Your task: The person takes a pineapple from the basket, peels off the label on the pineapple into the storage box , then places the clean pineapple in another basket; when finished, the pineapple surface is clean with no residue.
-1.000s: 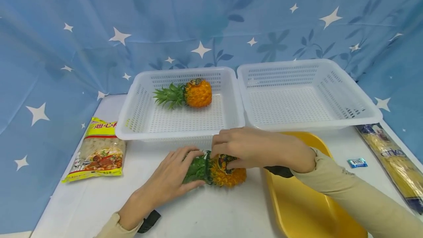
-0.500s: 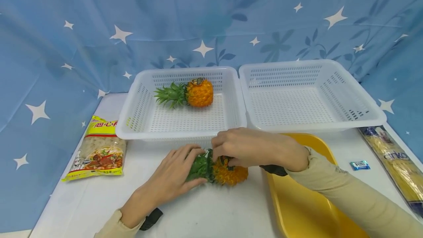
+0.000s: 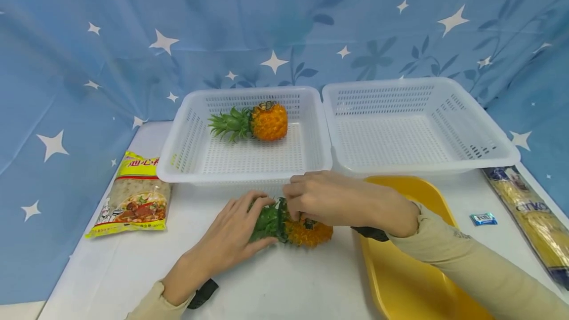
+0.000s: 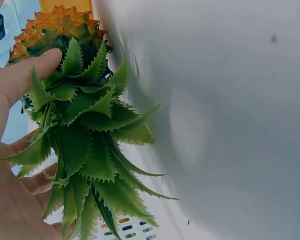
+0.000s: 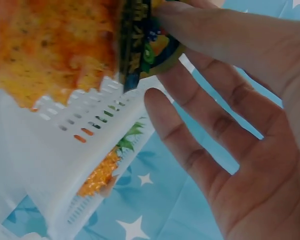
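On a white counter [image 3: 284,290], an orange rough-skinned pineapple [image 3: 309,237] with spiky green leaves [image 4: 87,137] lies on its side, crown toward my left, just in front of a white perforated plastic basket [image 3: 249,177]. My left grip [image 3: 233,223] holds it by the leafy end, thumb across the neck, fingers behind the leaves. My right grip [image 3: 322,199] pinches a dark printed label [image 5: 134,47] on the orange body, its lower fingers spread. A second orange pineapple [image 3: 269,123] lies inside the basket. A yellow plastic tray [image 3: 406,280] sits beneath my beige right sleeve [image 3: 471,263].
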